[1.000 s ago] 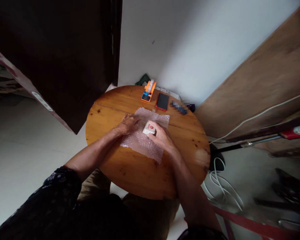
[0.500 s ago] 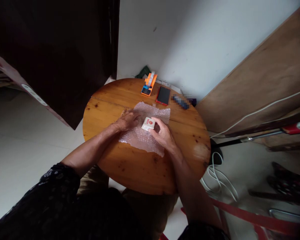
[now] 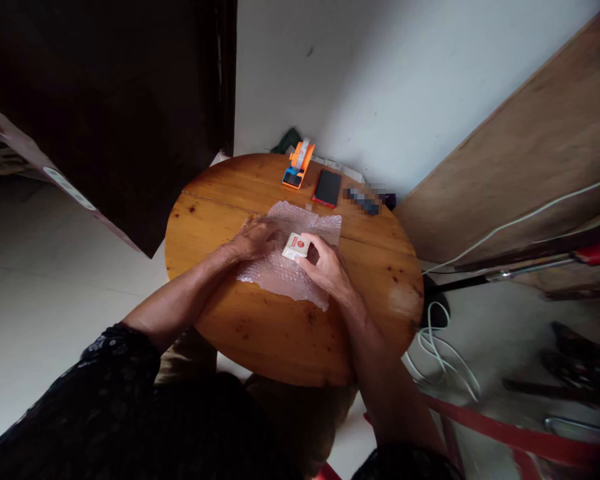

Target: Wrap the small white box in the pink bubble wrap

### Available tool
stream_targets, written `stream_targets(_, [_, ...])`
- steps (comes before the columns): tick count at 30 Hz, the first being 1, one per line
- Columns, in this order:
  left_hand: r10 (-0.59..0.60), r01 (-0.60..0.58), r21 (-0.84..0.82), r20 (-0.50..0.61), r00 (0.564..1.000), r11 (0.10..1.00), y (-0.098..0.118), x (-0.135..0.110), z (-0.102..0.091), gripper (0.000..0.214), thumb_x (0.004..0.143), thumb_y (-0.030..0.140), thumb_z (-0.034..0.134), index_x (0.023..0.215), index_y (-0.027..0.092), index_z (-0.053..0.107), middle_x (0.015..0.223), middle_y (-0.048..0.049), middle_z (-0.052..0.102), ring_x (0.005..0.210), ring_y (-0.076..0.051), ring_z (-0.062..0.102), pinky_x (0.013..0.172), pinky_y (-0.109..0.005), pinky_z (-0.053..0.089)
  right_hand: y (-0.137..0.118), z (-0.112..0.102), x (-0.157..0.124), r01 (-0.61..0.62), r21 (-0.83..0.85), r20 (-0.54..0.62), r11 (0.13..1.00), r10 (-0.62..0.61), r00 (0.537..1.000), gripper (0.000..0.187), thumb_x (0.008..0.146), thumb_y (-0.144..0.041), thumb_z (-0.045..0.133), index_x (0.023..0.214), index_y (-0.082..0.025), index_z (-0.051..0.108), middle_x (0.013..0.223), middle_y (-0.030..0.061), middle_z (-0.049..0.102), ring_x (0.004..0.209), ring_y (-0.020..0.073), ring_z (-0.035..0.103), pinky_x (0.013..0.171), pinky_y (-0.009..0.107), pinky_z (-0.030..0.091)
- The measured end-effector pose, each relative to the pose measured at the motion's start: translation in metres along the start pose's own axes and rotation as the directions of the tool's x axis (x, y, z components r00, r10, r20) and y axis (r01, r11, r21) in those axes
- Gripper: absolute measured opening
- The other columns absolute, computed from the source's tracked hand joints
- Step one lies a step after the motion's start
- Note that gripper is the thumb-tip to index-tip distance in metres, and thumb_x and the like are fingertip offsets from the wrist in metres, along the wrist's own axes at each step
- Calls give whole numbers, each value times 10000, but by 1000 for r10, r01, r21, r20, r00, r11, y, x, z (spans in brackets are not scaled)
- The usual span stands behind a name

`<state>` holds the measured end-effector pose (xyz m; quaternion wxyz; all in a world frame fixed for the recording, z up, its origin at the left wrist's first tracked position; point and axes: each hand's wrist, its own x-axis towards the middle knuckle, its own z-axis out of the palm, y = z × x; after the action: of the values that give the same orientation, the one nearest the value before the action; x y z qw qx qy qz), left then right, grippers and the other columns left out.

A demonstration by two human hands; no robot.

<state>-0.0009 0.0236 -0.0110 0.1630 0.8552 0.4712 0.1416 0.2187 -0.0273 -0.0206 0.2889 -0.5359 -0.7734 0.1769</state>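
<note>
A small white box (image 3: 296,245) with red print is held over the bubble wrap (image 3: 285,279). My right hand (image 3: 327,267) grips its right side between thumb and fingers. My left hand (image 3: 256,238) lies palm down on the left part of the wrap, fingers stretched toward the box and apart from it. The clear wrap is spread out on the round wooden table (image 3: 275,333). Whether the box touches the wrap is hard to tell.
An orange tape dispenser (image 3: 299,163) stands at the table's far side. Beside it lie a red-edged phone (image 3: 327,188) and a blurred-out dark object (image 3: 363,200). A white wall (image 3: 380,87) rises behind. White cable (image 3: 443,353) coils on the floor at right.
Both hands and the box keep almost the same pose. The view has shifted very slightly.
</note>
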Motion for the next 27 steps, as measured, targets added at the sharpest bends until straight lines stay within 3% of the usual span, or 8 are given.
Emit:
stream_targets(11, [19,-19,38,7,1000,999,5,-2,-2,234,848,244,525,967,161,709,1117,-121,719,1090,-286,633,967,-412,478,4,0,1,21,-2,51,1000,-21,998,510,787,-286,643,1294,-255,592,1256,76,712,1148,295,672,1032,485,516])
stream_targets(14, [3,-3,17,-6,1000,1000,6,-3,-3,272,847,232,536,1030,156,722,1136,-123,723,1109,-290,640,979,-407,476,-2,-5,0,88,-5,-14,996,-88,996,560,786,-325,655,1333,-247,560,1352,99,638,1219,307,619,1072,491,482])
stream_targets(17, [-12,11,-19,-14,1000,1000,5,-2,-4,317,837,210,542,1088,168,731,1136,-111,732,1106,-285,653,976,-395,480,-12,-15,-3,135,3,-86,991,-134,987,378,826,-372,629,1187,-261,622,1236,90,657,1115,288,640,1011,466,514])
stream_targets(20, [-25,24,-48,-30,999,999,4,-1,-3,324,833,210,551,1099,182,734,1090,-92,742,1048,-259,666,931,-358,493,-17,-23,-6,101,10,-158,995,-98,983,195,877,-405,590,994,-258,641,1038,79,665,1001,271,650,945,456,538])
stream_targets(23, [-9,7,-52,-46,999,999,2,-1,-1,301,837,227,556,1078,182,732,1046,-80,748,991,-236,667,900,-332,493,-10,-23,-6,6,23,-172,1000,-2,985,276,870,-428,607,1078,-249,629,1098,101,660,1032,287,654,930,470,547])
stream_targets(27, [42,-44,-54,-52,998,998,1,0,1,297,834,231,552,1066,168,727,1040,-89,743,987,-237,661,906,-348,495,-1,-15,-5,-23,47,-46,999,25,999,455,840,-425,645,1251,-241,585,1267,121,654,1146,314,645,965,486,533])
